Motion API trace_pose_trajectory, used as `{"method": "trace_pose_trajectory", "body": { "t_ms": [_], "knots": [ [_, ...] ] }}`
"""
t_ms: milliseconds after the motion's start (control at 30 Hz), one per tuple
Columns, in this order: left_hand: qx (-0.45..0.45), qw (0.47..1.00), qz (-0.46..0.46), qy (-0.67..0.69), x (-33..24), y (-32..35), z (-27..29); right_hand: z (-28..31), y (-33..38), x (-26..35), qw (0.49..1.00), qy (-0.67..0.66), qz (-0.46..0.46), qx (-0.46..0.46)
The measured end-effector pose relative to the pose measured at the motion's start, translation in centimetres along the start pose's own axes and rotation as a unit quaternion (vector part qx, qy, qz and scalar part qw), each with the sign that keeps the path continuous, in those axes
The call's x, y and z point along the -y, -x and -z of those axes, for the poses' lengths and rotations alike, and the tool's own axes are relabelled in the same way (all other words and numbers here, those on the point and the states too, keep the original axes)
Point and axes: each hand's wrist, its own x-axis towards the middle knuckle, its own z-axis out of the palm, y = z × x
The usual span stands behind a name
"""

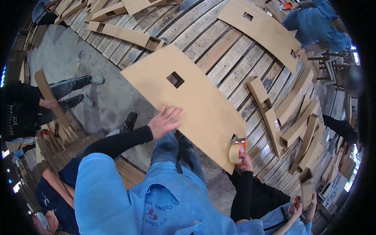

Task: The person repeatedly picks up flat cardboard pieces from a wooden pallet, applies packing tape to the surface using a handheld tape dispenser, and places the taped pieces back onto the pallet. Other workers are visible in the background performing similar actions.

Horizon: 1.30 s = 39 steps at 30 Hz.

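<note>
Biggest thing here is the slatted wooden table (pixel 221 51), stretching off beyond the cardboard sheet (pixel 203 107) everything else gets placed by. That sheet sits right in front of both hands, its near side sticking out past the table edge. Beyond its far side there's a second sheet (pixel 260 31), and off to its right a bunch of folded cardboard pieces (pixel 293 100). Hands are well apart: the left hand (pixel 165 122) is open, fingers spread over the sheet's near edge, while the right hand (pixel 246 161) is wrapped around an orange tape dispenser (pixel 235 153) at its near right corner. Can't tell if the tape's touching it.
</note>
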Motion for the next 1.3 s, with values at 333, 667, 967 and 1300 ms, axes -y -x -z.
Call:
{"method": "trace_pose_trajectory", "body": {
  "t_ms": [333, 667, 967, 1300],
  "knots": [
    [0.329, 0.933, -0.003, 0.146, -0.4, -6.5, -10.7, 3.8, -1.8, 2.8, 0.957, 0.188, 0.102, -0.194],
    [0.370, 0.879, 0.067, 0.292, 2.8, -12.4, -20.8, -4.3, -1.6, 0.7, 0.976, -0.073, 0.206, -0.003],
    [0.044, 0.990, 0.133, 0.033, 3.5, -12.9, -24.6, -13.5, -10.4, -4.0, 0.953, -0.169, 0.250, -0.021],
    [0.459, 0.877, 0.081, 0.119, 2.6, -19.7, -15.3, -12.7, -11.5, -4.6, 0.960, -0.144, 0.241, 0.008]
  ]
}}
